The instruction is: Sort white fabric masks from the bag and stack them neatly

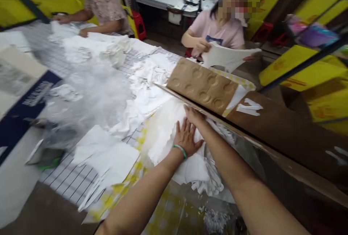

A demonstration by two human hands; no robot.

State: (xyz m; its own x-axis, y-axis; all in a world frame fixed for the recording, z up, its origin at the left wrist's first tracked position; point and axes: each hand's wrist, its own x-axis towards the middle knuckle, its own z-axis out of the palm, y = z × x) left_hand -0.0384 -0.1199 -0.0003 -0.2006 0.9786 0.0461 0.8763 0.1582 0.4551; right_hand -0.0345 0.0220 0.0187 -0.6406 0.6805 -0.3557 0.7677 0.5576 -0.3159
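Note:
My left hand [186, 137] lies flat with fingers spread on a stack of white fabric pieces [165, 130], a green band on its wrist. My right hand [194, 115] rests just beyond it on the same stack, fingers stretched toward the edge of a brown cardboard box flap [203, 86]. Neither hand grips anything. More white fabric [195, 171] bunches under my right forearm.
White cut pieces [106, 155] lie on a gridded table [62, 180]. Clear plastic wrap [92, 97] is heaped at left. Two people across the table handle white pieces [228, 57]. Yellow boxes [304, 71] stand at right.

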